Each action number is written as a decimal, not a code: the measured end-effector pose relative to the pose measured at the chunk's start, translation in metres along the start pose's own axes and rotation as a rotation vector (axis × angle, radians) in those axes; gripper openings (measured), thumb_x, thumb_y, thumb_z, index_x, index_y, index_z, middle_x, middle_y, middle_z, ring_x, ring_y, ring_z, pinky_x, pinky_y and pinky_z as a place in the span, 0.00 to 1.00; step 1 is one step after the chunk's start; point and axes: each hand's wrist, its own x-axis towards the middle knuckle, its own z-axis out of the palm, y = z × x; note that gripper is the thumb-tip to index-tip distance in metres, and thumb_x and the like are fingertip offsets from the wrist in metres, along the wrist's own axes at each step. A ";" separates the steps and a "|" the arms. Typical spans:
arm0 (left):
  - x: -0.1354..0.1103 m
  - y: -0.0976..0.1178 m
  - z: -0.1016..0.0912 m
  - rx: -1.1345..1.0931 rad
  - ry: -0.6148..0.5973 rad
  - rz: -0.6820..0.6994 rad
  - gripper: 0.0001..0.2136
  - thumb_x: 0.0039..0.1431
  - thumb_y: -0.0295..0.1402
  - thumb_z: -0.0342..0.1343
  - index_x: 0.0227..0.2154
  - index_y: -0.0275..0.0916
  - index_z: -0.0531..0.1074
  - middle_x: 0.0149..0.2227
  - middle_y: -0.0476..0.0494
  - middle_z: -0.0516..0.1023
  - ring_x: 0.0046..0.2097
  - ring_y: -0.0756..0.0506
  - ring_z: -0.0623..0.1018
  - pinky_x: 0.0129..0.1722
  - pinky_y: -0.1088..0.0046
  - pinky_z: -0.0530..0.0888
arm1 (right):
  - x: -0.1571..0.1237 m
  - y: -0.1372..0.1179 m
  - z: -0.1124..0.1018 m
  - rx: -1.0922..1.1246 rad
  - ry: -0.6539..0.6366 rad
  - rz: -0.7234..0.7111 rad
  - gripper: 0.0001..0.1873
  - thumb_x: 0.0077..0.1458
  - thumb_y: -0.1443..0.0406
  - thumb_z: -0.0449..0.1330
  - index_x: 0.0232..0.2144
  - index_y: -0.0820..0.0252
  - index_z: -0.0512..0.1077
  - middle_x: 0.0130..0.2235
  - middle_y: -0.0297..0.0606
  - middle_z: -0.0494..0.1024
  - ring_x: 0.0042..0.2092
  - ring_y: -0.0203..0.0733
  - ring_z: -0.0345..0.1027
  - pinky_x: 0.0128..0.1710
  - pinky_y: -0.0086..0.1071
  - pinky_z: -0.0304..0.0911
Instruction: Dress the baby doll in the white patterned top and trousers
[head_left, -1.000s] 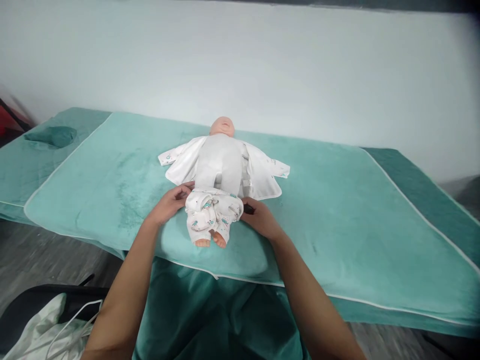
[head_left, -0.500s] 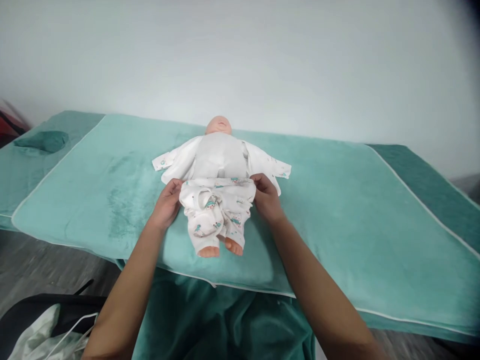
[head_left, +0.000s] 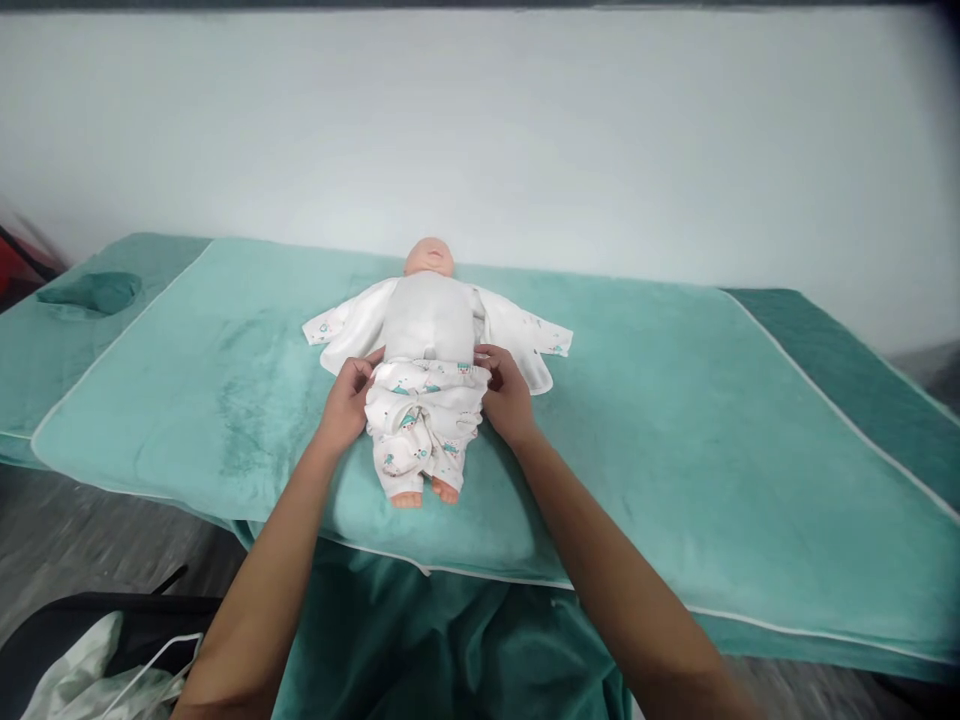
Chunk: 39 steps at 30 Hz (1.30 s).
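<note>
A doll [head_left: 431, 315] is being carried on its back by a teal mat [head_left: 675, 420], about midway along the mat's near edge, with its head pointing to the far edge and its bare feet [head_left: 424, 495] lying just short of the near edge. Printed trousers [head_left: 424, 420] are being worn over its legs, and their waistband is being held at the doll's waist. The waistband's left side is being grasped by the left hand [head_left: 346, 405], with the fingers curled onto the cloth. Its right side is being grasped by the right hand [head_left: 508, 395] in the same way, so the doll's hips are being flanked by both hands. An open jacket [head_left: 352, 325] is being spread flat under the doll's back, with its sleeves pointing towards the mat's left and right edges. A crumpled teal cloth [head_left: 90, 292] is being carried beyond the mat's far left corner, well apart from the hands.
</note>
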 end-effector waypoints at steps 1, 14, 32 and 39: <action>0.006 0.002 0.000 0.012 0.023 0.003 0.13 0.62 0.41 0.61 0.33 0.43 0.63 0.55 0.41 0.79 0.52 0.43 0.78 0.50 0.66 0.72 | 0.004 -0.001 -0.002 0.047 0.021 0.002 0.11 0.49 0.63 0.64 0.31 0.54 0.63 0.57 0.44 0.71 0.53 0.44 0.68 0.49 0.37 0.66; 0.070 -0.016 0.023 -0.144 0.159 -0.142 0.15 0.54 0.44 0.67 0.32 0.42 0.67 0.26 0.55 0.67 0.26 0.52 0.64 0.26 0.76 0.60 | 0.054 0.019 -0.005 0.210 0.127 0.280 0.11 0.43 0.62 0.66 0.30 0.53 0.69 0.28 0.26 0.71 0.30 0.36 0.63 0.30 0.30 0.60; 0.054 -0.007 0.004 -0.184 -0.090 -0.311 0.15 0.45 0.37 0.72 0.32 0.39 0.73 0.30 0.53 0.75 0.31 0.51 0.72 0.31 0.77 0.68 | 0.051 0.028 -0.009 0.338 -0.053 0.365 0.31 0.48 0.58 0.69 0.56 0.52 0.75 0.58 0.40 0.80 0.57 0.52 0.76 0.58 0.49 0.70; 0.048 -0.009 0.006 -0.291 0.003 -0.237 0.12 0.49 0.38 0.68 0.29 0.38 0.72 0.26 0.54 0.71 0.28 0.53 0.68 0.28 0.78 0.63 | 0.046 0.009 -0.012 0.379 -0.195 0.334 0.28 0.53 0.55 0.67 0.56 0.51 0.77 0.53 0.38 0.83 0.58 0.53 0.75 0.56 0.46 0.71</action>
